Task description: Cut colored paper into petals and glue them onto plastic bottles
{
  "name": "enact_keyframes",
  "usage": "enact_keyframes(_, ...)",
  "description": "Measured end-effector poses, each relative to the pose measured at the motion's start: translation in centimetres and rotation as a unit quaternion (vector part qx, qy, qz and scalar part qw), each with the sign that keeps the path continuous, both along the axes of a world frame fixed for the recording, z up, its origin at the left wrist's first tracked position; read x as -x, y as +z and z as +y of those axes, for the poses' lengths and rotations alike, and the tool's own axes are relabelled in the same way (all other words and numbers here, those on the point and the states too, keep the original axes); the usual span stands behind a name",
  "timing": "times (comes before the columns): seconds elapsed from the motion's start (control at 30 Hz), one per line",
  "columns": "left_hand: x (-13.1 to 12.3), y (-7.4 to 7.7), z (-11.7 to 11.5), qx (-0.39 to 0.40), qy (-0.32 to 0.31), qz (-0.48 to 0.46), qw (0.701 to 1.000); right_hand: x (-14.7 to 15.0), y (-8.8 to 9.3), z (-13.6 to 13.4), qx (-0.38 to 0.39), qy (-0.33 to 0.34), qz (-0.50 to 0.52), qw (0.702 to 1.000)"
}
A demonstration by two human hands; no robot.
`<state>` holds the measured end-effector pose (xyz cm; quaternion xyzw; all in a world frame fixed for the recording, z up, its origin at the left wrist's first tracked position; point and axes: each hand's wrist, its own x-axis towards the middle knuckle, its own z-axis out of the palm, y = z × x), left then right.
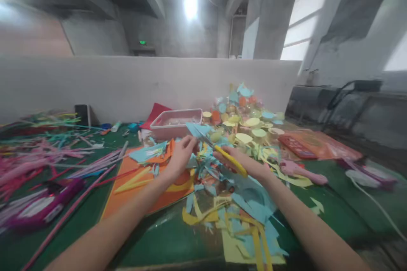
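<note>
My right hand [244, 161] is wrapped round the yellow handles of a pair of scissors [233, 162], whose blades point up and to the left. Pinched in the fingers of my left hand [182, 156] is a piece of light blue paper [193, 128]. The blades meet or overlap this paper; whether they are open I cannot make out. Below both hands lies a heap of small blue, orange and yellow paper scraps [210, 173]. Orange sheets [124, 197] lie under my left forearm, with cut strips on them.
A pink plastic basket [176, 129] stands behind my left hand. Beyond my right hand rises a pile of round paper cutouts [252, 122]. Pink and purple fuzzy stems [73, 152] and a purple glue gun [47, 207] lie left. A pink tool [302, 171] lies right.
</note>
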<state>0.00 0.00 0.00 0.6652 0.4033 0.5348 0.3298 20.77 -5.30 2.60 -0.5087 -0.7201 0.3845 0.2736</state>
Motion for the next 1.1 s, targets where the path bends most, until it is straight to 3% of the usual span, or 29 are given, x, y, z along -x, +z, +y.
enact_keyframes(0.2,0.3,-0.4,0.2,0.007,0.013,0.009,1.0,0.1,0.0,-0.2,0.002,-0.027,0.012,1.0)
enact_keyframes(0.3,0.6,0.0,-0.1,-0.016,0.098,-0.008,0.995,0.0,0.1,-0.2,0.01,-0.035,0.012,0.999)
enact_keyframes(0.37,1.1,0.4,-0.2,-0.077,0.173,0.01,0.982,-0.1,0.1,-0.1,0.01,-0.036,0.007,0.999)
enact_keyframes(0.43,1.8,1.0,-0.2,-0.155,0.207,0.063,0.964,-0.2,0.0,0.1,0.003,-0.037,-0.003,0.999)
enact_keyframes(0.53,2.9,1.8,0.2,-0.223,0.171,0.159,0.946,-0.4,-0.2,0.4,-0.027,-0.03,-0.03,0.999)
enact_keyframes(0.63,3.7,2.1,0.9,-0.22,0.111,0.231,0.941,-0.4,-0.4,0.5,-0.058,-0.025,-0.054,0.997)
enact_keyframes(0.83,4.1,1.9,1.5,-0.201,0.08,0.24,0.946,-0.5,-0.2,0.5,-0.048,-0.036,-0.056,0.997)
enact_keyframes(0.93,4.0,2.2,1.2,-0.144,0.066,0.187,0.97,-0.6,-0.5,0.8,-0.056,-0.05,-0.059,0.995)
enact_keyframes(1.03,3.7,2.4,0.9,-0.023,0.034,0.042,0.998,-0.8,-0.8,0.9,-0.092,-0.061,-0.05,0.993)
enact_keyframes(1.1,3.4,2.3,1.0,0.042,0.021,-0.054,0.997,-1.0,-0.9,0.7,-0.101,-0.065,-0.048,0.992)
